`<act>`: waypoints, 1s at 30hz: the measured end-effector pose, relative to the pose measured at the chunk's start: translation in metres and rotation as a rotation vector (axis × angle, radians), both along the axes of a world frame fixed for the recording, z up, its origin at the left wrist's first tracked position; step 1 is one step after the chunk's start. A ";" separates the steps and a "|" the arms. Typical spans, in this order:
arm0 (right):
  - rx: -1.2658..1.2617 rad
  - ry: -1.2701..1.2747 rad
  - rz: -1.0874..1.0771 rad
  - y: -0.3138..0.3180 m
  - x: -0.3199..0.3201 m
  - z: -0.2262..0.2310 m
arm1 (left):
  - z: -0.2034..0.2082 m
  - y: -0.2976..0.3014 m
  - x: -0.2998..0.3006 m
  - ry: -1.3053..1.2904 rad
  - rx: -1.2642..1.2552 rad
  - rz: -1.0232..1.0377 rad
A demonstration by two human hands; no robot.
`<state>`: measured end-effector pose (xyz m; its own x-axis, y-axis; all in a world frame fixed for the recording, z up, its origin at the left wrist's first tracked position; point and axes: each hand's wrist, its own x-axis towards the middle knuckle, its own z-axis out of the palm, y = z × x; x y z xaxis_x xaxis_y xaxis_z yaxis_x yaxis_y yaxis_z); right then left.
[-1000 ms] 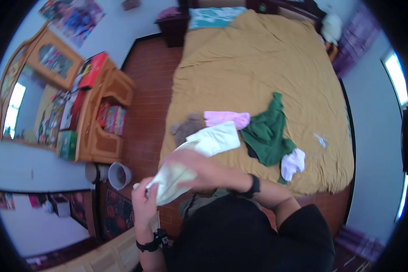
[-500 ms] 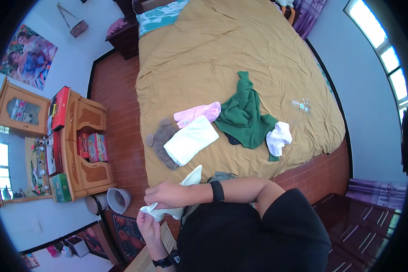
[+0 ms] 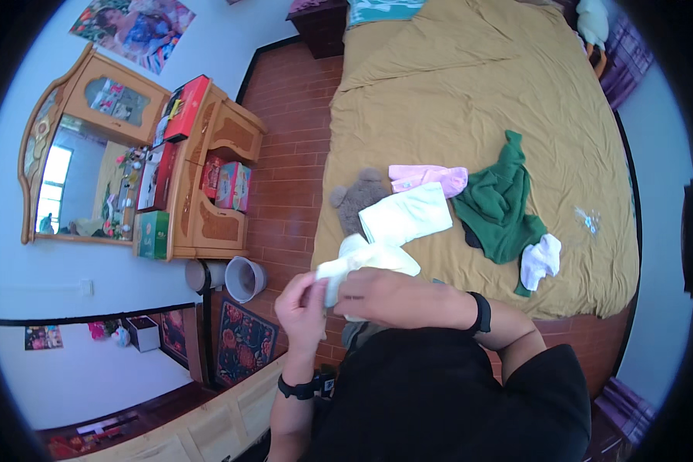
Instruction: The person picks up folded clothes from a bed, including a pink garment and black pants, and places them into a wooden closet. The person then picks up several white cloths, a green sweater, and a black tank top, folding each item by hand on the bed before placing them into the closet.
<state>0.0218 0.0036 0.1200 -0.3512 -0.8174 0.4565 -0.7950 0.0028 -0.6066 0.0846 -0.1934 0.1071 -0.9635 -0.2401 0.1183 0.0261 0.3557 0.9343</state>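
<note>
Both my hands hold a small pale yellow-white garment (image 3: 362, 258) in front of my chest. My left hand (image 3: 302, 304) pinches its left end. My right hand (image 3: 389, 295) reaches across and grips its middle from the right. Just beyond, on the near corner of the mustard-yellow bed (image 3: 454, 85), lie a folded cream cloth (image 3: 408, 215), a pink garment (image 3: 427, 178), a grey-brown plush toy (image 3: 358, 199), a crumpled green sweater (image 3: 500, 204) and a small white piece (image 3: 540, 260).
A wooden dressing table (image 3: 200, 177) with a mirror (image 3: 77, 177), boxes and small items stands to the left across a red brick-pattern floor (image 3: 285, 146). Two buckets (image 3: 231, 277) stand beside it. A patterned rug (image 3: 239, 339) lies near my feet.
My hands have lifted the pale garment from waist level up toward the bed's edge and regripped it. The view has swung back to the left, showing more of the dressing table.
</note>
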 end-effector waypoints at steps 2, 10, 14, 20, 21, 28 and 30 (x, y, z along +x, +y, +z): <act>-0.073 -0.091 -0.112 -0.002 -0.006 0.007 | 0.009 0.004 0.001 0.068 -0.105 -0.128; -0.320 -0.078 -0.229 -0.011 -0.020 0.011 | 0.014 -0.004 0.003 0.103 -0.120 -0.235; -0.107 -0.432 -0.108 -0.008 -0.027 0.008 | 0.007 -0.001 0.006 0.147 -0.022 -0.212; -0.055 -0.446 -0.238 -0.011 -0.042 0.031 | -0.028 -0.016 0.010 0.100 -0.267 -0.361; -0.061 -0.412 -0.254 -0.011 -0.045 0.038 | -0.040 -0.017 0.012 0.013 -0.272 -0.371; -0.121 -0.293 -0.229 -0.001 -0.056 0.080 | -0.084 -0.007 -0.016 0.097 -0.412 -0.260; -0.161 -0.258 -0.229 0.001 -0.056 0.091 | -0.082 -0.003 -0.028 0.159 -0.349 -0.206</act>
